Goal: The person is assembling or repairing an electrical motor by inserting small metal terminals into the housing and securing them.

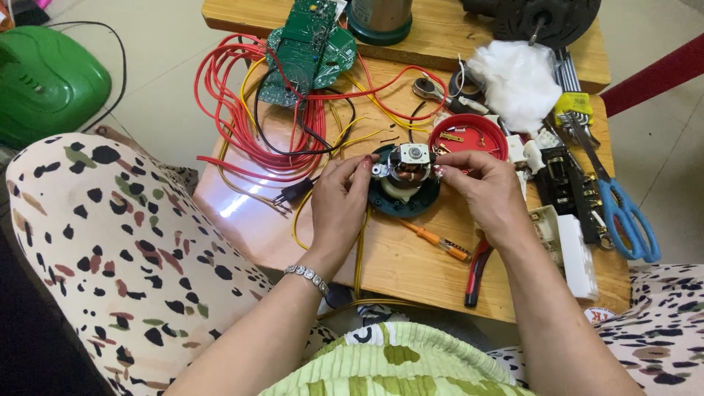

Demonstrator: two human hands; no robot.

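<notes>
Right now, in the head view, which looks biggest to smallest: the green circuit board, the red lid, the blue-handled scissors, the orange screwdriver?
1. Circuit board
2. Scissors, long but thin; close to the board, so unsure
3. Red lid
4. Screwdriver

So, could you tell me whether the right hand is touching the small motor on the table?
Touching. The head view shows the right hand's fingertips pressed against the side of the motor, with no gap.

Your wooden tabletop point(411, 268) carries red wires point(242, 110) beyond your left grip point(341, 202), blue scissors point(623, 213) right of your right grip point(484, 191).
</notes>
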